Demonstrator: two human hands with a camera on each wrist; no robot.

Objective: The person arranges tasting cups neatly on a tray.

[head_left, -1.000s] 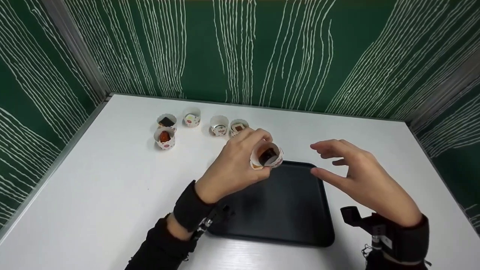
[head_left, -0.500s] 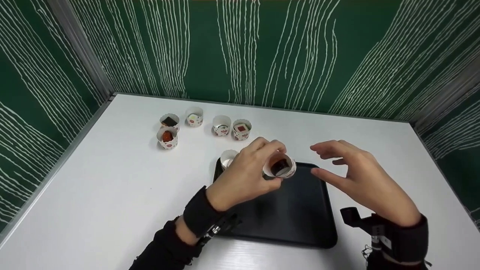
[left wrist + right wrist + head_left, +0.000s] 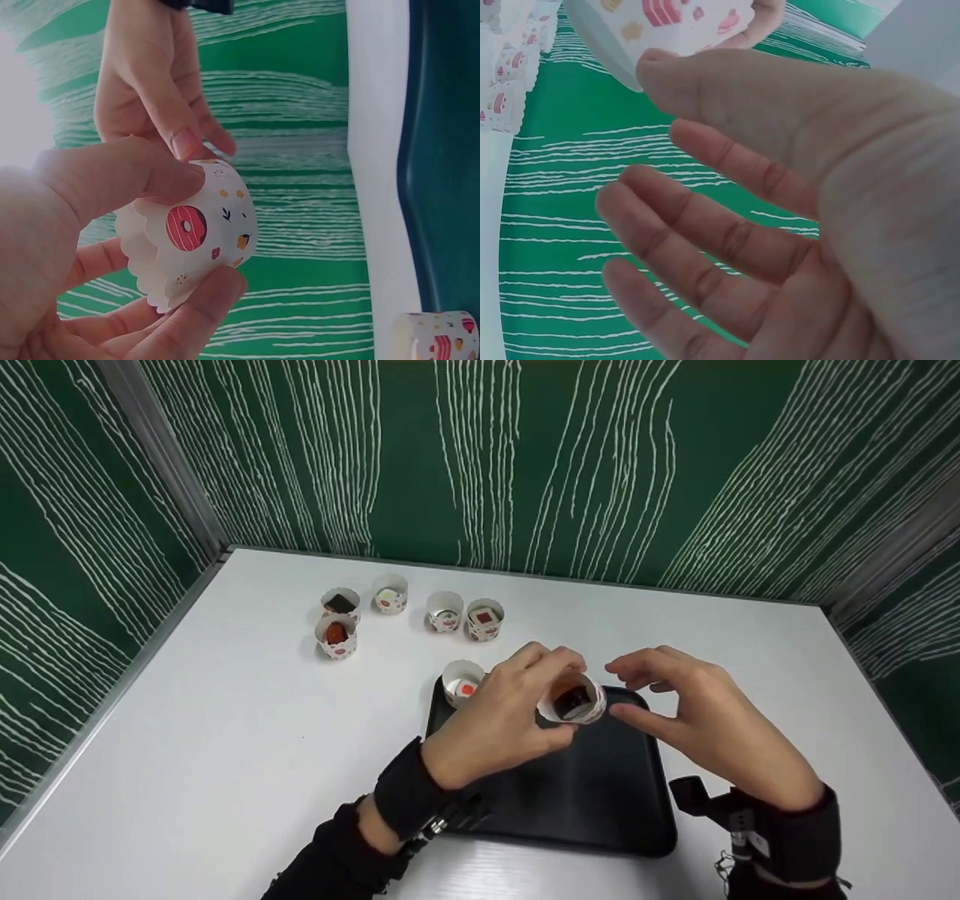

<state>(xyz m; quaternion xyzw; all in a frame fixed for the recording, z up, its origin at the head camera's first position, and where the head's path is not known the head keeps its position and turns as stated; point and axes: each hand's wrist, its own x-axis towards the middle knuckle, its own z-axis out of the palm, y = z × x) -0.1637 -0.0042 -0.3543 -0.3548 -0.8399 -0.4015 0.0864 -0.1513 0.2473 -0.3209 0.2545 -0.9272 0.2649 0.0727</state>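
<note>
My left hand (image 3: 504,718) holds a paper baking cup (image 3: 592,706) above the tray, its fingers and thumb curled round the sides. Inside the tilted cup lies something dark brown and orange. In the left wrist view the cup (image 3: 214,217) shows a scalloped rim and a pink doughnut print. Just right of it, my right hand (image 3: 694,709) has its thumb and fingers apart, with nothing gripped. From the right wrist view, the right thumb appears close to the cup (image 3: 682,19); whether they touch I cannot tell. Below is a black tray (image 3: 592,795).
Another cup (image 3: 459,684) with a red-and-white piece stands at the tray's back left corner. Farther back on the white table (image 3: 187,720) are several filled cups, among them one with an orange-red piece (image 3: 337,637) and one with a white-and-brown piece (image 3: 486,620). A green wall (image 3: 420,457) rises behind.
My left hand has carried the held cup rightward and slightly down, revealing the cup at the tray's corner. The right hand has moved a little left, closer to the held cup.
</note>
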